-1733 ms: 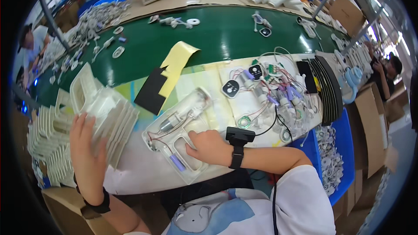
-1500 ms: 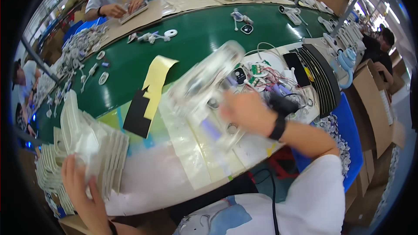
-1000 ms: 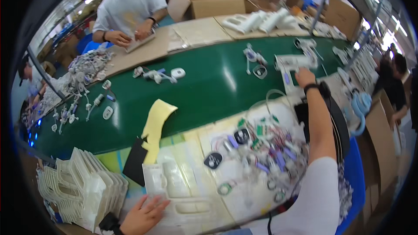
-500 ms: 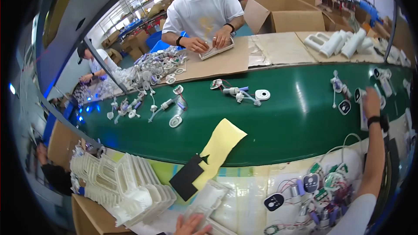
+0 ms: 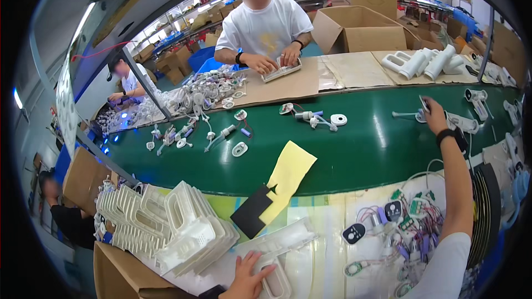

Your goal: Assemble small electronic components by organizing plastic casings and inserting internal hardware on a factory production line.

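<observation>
My left hand point(image 5: 250, 278) lies with fingers spread on a white plastic housing half point(image 5: 281, 283), which has a looped handle and a long trough. Over the green belt, my right hand point(image 5: 435, 117) pinches a small dark-faced panel point(image 5: 424, 103) by its edge. A pale tube with a nozzle end point(image 5: 403, 114) sticks out left of those fingers; the rest of that assembly is hidden behind the hand. Just beyond the right wrist, a white handheld housing point(image 5: 464, 123) rests on the belt. Beside my left hand leans a stack of white housing halves point(image 5: 191, 216).
Wired circuit parts point(image 5: 410, 227) are heaped under my right arm. A yellow sheet point(image 5: 293, 166) and a black piece point(image 5: 252, 210) overlap the edge of the green belt point(image 5: 354, 155). Across it, a co-worker point(image 5: 266, 27) handles a white shell. A cardboard box point(image 5: 113, 268) stands lower left.
My right hand has moved left from the white housing to the tube assembly, and the dark panel is now raised in its fingers. My left hand stays on the housing half. The view has shifted slightly.
</observation>
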Motion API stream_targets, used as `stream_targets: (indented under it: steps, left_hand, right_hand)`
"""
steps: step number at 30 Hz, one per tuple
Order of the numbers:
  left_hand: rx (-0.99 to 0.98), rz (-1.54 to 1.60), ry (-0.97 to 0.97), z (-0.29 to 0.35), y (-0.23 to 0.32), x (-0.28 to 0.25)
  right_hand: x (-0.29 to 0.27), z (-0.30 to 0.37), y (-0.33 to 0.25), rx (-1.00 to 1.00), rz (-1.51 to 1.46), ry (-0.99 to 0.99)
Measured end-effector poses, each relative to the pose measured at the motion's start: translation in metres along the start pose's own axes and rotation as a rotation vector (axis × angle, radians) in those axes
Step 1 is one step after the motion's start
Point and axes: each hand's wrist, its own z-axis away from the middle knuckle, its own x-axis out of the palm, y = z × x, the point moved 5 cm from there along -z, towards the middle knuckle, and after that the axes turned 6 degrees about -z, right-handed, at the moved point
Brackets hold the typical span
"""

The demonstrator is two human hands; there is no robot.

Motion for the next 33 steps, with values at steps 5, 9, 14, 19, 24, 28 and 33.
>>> stream_targets:
  steps: [5,9,14,19,24,28,33]
  left_hand:
    - [0.158,-0.130,-0.082,-0.021,0.038,-0.003]
    - [0.298,-0.174,-0.053,-0.037,0.045,-0.008]
    - [0.296,0.307,0.253,-0.080,0.051,-0.059]
    - [0.116,0.718,0.279,-0.098,0.017,-0.048]
    - [0.072,0.756,0.255,-0.088,-0.014,-0.033]
    - [0.062,0.700,0.370,-0.084,-0.022,-0.040]
    - [0.101,0.824,0.343,-0.078,-0.020,-0.036]
  right_hand:
    - [-0.006,-0.016,-0.104,0.114,-0.251,0.099]
    - [0.011,0.033,-0.222,0.106,-0.711,-0.054]
    - [0.057,0.139,-0.331,-0.093,-0.493,-0.354]
    - [0.117,0.232,-0.424,-0.576,-0.437,-0.383]
    - [0.129,0.253,-0.442,-0.509,-0.387,-0.349]
    - [0.121,0.257,-0.452,-0.401,-0.208,-0.231]
    - [0.139,0.266,-0.425,-0.064,-0.100,-0.417]
